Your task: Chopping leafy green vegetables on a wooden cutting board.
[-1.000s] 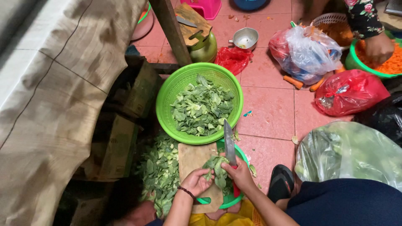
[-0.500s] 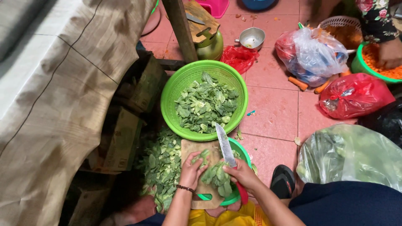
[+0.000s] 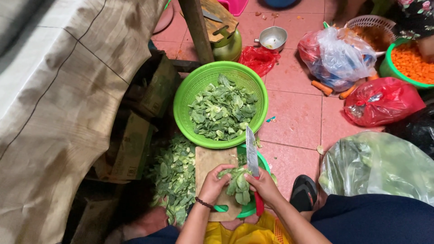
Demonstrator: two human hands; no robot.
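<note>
Even, soft daylight, sharp focus, deep shadow at lower left.

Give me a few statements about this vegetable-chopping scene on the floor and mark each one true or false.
1. The right hand holds a knife with a red handle. True.
2. The left hand presses a bunch of leafy greens on the wooden cutting board. True.
3. The big green basket is full of chopped carrots. False: it holds cut green leaves; the chopped carrots sit in another green bowl at the upper right.
4. The knife blade lies flat on the floor tiles. False: it is raised over the board, tip pointing toward the basket.
5. A red plastic bag lies on the tiles at the right. True.
</note>
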